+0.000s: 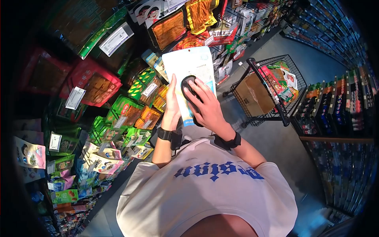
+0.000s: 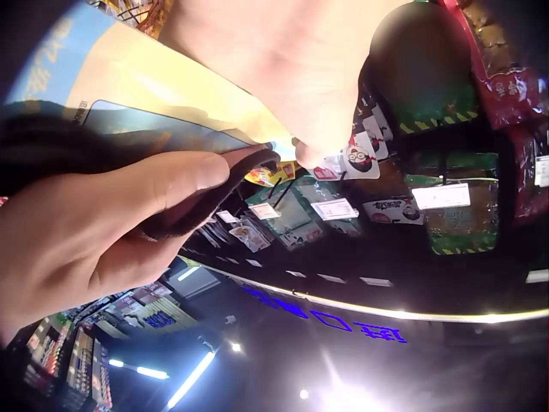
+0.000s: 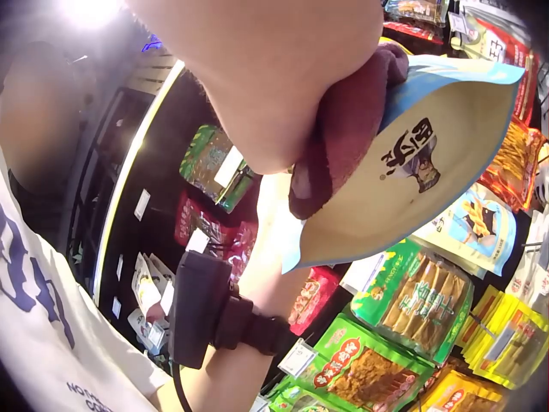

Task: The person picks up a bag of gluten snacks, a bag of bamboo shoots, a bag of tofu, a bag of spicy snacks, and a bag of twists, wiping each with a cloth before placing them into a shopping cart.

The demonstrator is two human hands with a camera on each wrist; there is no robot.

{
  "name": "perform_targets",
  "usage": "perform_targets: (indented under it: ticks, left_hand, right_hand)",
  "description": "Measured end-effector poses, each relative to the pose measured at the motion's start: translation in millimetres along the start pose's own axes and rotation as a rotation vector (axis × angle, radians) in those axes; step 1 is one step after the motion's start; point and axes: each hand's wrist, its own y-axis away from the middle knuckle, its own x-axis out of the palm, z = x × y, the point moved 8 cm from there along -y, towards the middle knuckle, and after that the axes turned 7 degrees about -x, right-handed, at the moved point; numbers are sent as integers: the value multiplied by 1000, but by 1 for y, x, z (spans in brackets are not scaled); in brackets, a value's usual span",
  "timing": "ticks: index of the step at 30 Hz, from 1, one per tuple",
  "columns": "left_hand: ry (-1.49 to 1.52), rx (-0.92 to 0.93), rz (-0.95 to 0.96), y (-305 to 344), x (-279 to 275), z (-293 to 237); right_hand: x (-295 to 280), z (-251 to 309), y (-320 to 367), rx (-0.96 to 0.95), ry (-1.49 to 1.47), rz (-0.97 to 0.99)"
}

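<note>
A white, blue and yellow snack pouch [image 1: 189, 59] stands upright before my chest in the head view. My left hand [image 1: 172, 98] grips it by its left edge; the fingers behind it are hidden. Over its printed face lies my right hand [image 1: 206, 106], holding a dark oval thing [image 1: 185, 82] with a soft-looking rim against the pouch. In the left wrist view the right thumb lies along that dark thing [image 2: 249, 163], which shows maroon in the right wrist view. I cannot tell its kind. The pouch's cream back [image 3: 429, 163] faces the shelf there.
Hanging snack packs fill the rack on the left, among them a red pack [image 1: 94, 85] and green packs [image 1: 124, 110], with price tags [image 1: 116, 39]. A black shopping cart [image 1: 272, 91] holding a cardboard box [image 1: 252, 94] and packs stands at right. Shelves [image 1: 335, 102] line the far side.
</note>
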Motion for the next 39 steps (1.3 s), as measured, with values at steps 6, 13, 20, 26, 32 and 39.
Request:
perform_targets:
  ticks: [6, 13, 20, 26, 32, 39]
  left_hand:
    - [23, 3, -38, 11, -14, -9]
    - [-25, -31, -100, 19, -48, -5]
    - [7, -62, -78, 16, -59, -7]
    - [106, -137, -24, 5, -34, 13]
    - [-64, -186, -18, -30, -8, 55]
    - [-152, -257, 155, -60, 88, 115]
  right_hand:
    - [10, 16, -6, -1, 38, 18]
    - [26, 28, -9, 41, 71, 29]
    - [29, 34, -9, 63, 43, 20]
    - [13, 16, 3, 72, 51, 7]
    - [-28, -16, 22, 100, 106, -46]
    - [-115, -114, 68, 434, 66, -245]
